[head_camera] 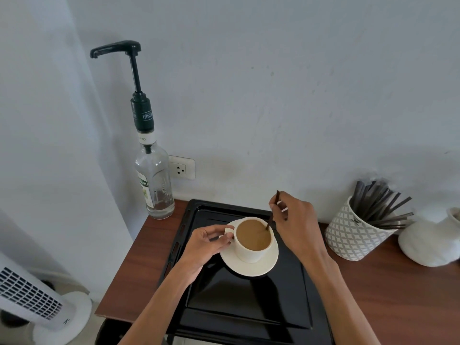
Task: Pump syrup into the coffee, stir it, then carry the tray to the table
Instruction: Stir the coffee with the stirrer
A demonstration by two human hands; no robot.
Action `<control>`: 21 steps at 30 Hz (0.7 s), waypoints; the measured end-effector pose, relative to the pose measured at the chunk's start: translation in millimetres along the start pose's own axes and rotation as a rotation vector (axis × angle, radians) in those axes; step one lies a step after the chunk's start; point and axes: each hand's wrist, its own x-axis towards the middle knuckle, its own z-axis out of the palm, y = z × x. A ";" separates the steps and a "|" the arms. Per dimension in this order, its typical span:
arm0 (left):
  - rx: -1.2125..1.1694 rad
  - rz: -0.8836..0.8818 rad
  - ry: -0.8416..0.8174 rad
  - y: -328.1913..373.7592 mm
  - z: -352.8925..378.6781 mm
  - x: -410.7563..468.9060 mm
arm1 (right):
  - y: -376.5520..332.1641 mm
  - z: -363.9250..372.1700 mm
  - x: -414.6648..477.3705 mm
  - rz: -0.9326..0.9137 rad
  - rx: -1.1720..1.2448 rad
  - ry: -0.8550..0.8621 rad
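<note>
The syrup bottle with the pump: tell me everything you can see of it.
The syrup bottle is clear glass, standing upright at the back left corner of the wooden counter, against the wall and partly in front of a wall socket. It looks nearly empty, with only a little liquid at the bottom. A white and green label runs down its side. A dark green pump with a printed collar sits in its neck, stem raised, spout pointing left. Neither hand touches it, and it stands apart from the black tray.

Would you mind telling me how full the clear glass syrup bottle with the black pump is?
Nearly empty. The clear glass syrup bottle looks see-through down most of its body; whether any liquid remains at the base, I cannot tell.
</note>
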 end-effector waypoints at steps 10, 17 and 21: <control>0.006 -0.004 0.003 2.5 1.3 -1.7 | -19.6 21.8 -18.5 -0.023 0.106 -0.015; 0.004 -0.014 0.008 1.5 0.8 -1.5 | -7.3 12.1 1.8 0.079 0.050 0.000; 0.011 -0.013 -0.006 1.3 -0.3 -1.2 | 4.0 -0.6 -15.5 0.112 0.055 0.013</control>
